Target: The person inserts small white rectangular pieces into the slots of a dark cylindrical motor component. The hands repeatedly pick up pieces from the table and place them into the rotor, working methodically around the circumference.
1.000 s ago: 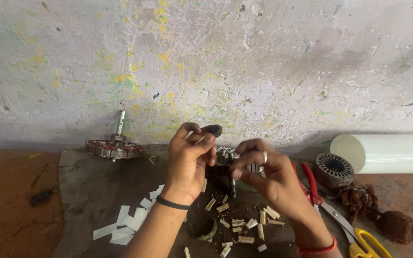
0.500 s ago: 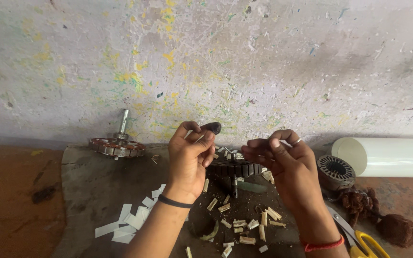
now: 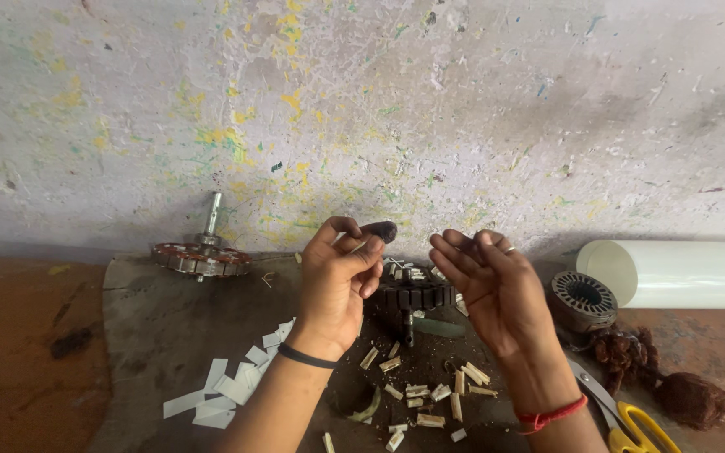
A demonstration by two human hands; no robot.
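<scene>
both hands hover above the middle of the table. the left hand (image 3: 339, 281) pinches a small dark tool (image 3: 379, 230). the right hand (image 3: 497, 289) is half open, holding nothing that shows. the toothed stator (image 3: 417, 295) lies directly below, between them, shaft upright.

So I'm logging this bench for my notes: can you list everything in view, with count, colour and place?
stator core: one, dark, centre of mat, behind the hands
rotor with shaft: one, rusty brown, far left of mat
second stator: one, grey, right
white tube: one, lying far right by wall
copper wire clumps: several, brown, right
scissors: one pair, yellow handles, lower right
white paper strips: many, left of mat
cut sleeve bits: many, pale, below stator
dark mat: one, grey
left hand: raised, pinching a small dark piece, black wristband
right hand: raised, fingers pinched, red thread at wrist
</scene>
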